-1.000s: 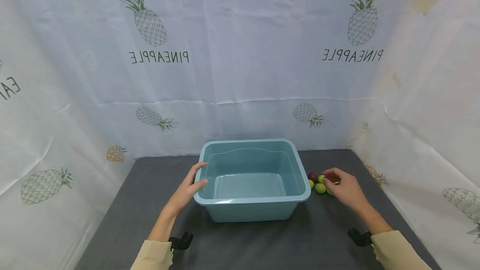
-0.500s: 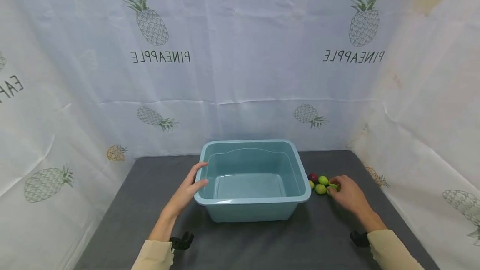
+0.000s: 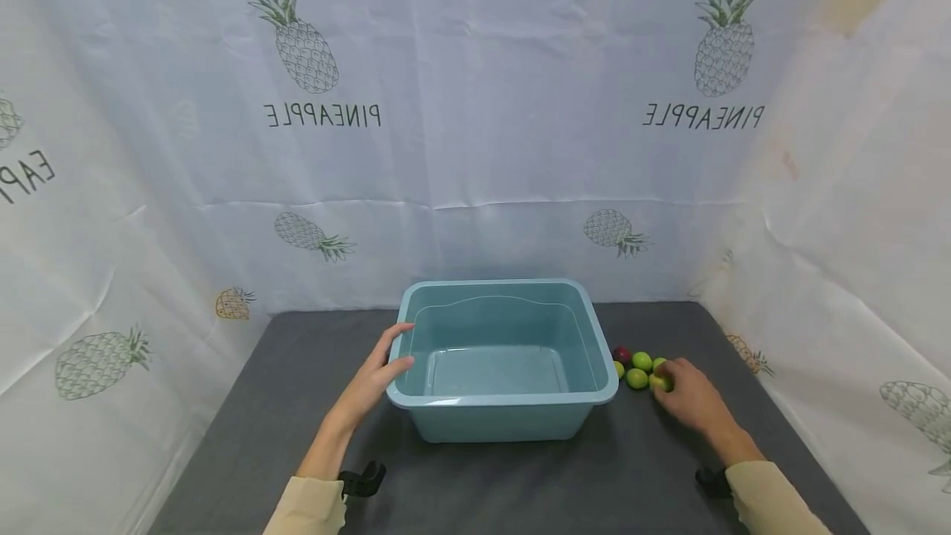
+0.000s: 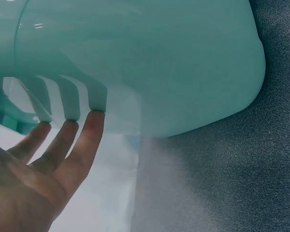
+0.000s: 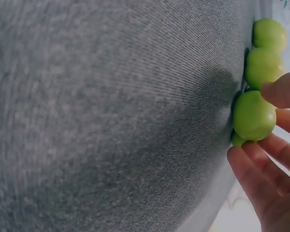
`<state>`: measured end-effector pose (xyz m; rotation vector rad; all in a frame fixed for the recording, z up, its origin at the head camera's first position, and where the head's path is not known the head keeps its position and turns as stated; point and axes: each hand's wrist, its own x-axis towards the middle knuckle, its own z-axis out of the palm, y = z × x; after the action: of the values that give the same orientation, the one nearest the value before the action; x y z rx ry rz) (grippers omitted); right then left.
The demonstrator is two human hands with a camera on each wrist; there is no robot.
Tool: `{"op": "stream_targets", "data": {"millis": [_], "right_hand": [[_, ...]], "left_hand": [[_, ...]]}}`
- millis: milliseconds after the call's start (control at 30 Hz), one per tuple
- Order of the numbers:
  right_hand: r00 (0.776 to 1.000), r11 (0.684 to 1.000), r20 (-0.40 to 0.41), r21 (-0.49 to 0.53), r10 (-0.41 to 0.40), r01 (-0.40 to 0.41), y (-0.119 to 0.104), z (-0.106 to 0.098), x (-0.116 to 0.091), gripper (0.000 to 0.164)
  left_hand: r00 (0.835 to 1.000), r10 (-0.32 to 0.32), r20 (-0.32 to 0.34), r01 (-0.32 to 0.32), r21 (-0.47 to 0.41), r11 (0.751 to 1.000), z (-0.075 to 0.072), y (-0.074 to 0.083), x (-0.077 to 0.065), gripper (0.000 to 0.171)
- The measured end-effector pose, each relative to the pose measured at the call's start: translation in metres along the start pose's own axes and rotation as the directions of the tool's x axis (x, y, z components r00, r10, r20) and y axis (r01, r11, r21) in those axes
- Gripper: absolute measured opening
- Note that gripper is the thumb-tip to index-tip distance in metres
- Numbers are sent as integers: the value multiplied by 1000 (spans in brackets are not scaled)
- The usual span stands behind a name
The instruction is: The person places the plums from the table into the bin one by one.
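- Progress, as a judgement: the work looks to be at an early stage. Only one green fruit (image 5: pixel 254 116) has a hand around it, and it seems to sit on the dark grey table (image 3: pixel 505 490); whether it is lifted at all I cannot tell.
- Left, as far as shows: all six fruits lie outside the pale blue plastic basin (image 3: pixel 505 426), on its right side, and none shows in the visible part of its inside. Five have no hand around them.
- Right hand (image 3: pixel 693 396): thumb and fingers curl narrowly about that one fruit, at the near right of the cluster; how firm the hold is cannot be told.
- Left hand (image 3: pixel 367 380): fingers spread wide and fairly straight, fingertips against the basin at its left side.
- Count, fruits: five green, counting the one in the fingers, and one dark red fruit (image 3: pixel 622 353) at the far left of the cluster. One yellowish-green fruit (image 3: pixel 619 369) is partly hidden by the basin's right rim.
- Count, rest: one basin, two hands, two black wrist straps (image 3: pixel 362 480), two beige sleeves (image 3: pixel 308 507).
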<state>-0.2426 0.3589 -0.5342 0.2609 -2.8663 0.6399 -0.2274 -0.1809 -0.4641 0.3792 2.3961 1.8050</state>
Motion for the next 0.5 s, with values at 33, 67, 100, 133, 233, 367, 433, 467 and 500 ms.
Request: {"op": "stream_targets", "data": {"millis": [33, 67, 100, 133, 233, 367, 433, 467, 500], "right_hand": [[1000, 1000, -1, -1, -6, 6, 0, 0, 0, 24], [1000, 1000, -3, -3, -10, 10, 0, 0, 0, 24], [1000, 1000, -5, -5, -14, 14, 0, 0, 0, 24], [1000, 1000, -5, -10, -17, 17, 0, 0, 0, 23], [1000, 1000, 2, -16, -22, 22, -2, 0, 0, 22], [1000, 1000, 20, -18, -19, 19, -2, -1, -1, 23], [1000, 1000, 25, -19, -19, 19, -3, -1, -1, 24], [999, 1000, 26, -22, -19, 19, -3, 0, -2, 25], [999, 1000, 28, -24, -19, 20, -3, 0, -2, 25]], "left_hand": [[1000, 1, -1, -1, -4, 1000, 0, -1, 0, 56], [1000, 4, -1, -4, -6, 1000, 0, -1, 0, 55], [1000, 6, 0, -6, -9, 1000, 0, -2, 0, 55], [1000, 9, 2, -9, -11, 1000, 0, -2, 1, 55], [1000, 9, 4, -9, -16, 1000, 0, -3, 1, 55], [1000, 3, 0, -3, -19, 1000, 0, -4, 1, 55], [1000, 3, -2, -3, -22, 1000, 1, -4, 1, 55], [1000, 5, -2, -5, -23, 1000, 1, -5, 1, 55], [1000, 5, -3, -6, -24, 1000, 1, -5, 1, 55]]}}
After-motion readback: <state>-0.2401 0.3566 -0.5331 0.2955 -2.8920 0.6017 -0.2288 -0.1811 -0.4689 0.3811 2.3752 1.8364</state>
